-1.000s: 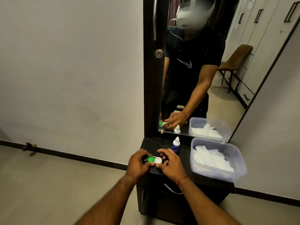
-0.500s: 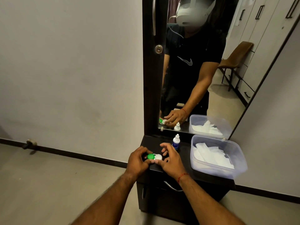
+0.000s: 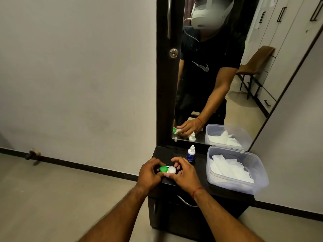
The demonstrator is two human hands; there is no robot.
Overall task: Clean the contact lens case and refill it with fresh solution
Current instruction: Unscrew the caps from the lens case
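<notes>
The contact lens case (image 3: 167, 169) has one green cap on the left and one white cap on the right, both caps on. It is held between my two hands above the front left of the black dresser top (image 3: 201, 180). My left hand (image 3: 148, 173) grips the green end. My right hand (image 3: 183, 173) grips the white end, thumb under it and fingers curled over. A small solution bottle (image 3: 190, 153) with a white nozzle and blue label stands upright just behind my right hand.
A clear plastic tub (image 3: 236, 184) holding white tissues fills the right side of the dresser top. A tall mirror (image 3: 218, 75) rises behind it, with a dark frame and handle. The dresser has a drawer handle (image 3: 186, 202) below. Floor lies to the left.
Both hands have stayed on the case. My right fingers have curled more over the white cap. The camera has shifted slightly.
</notes>
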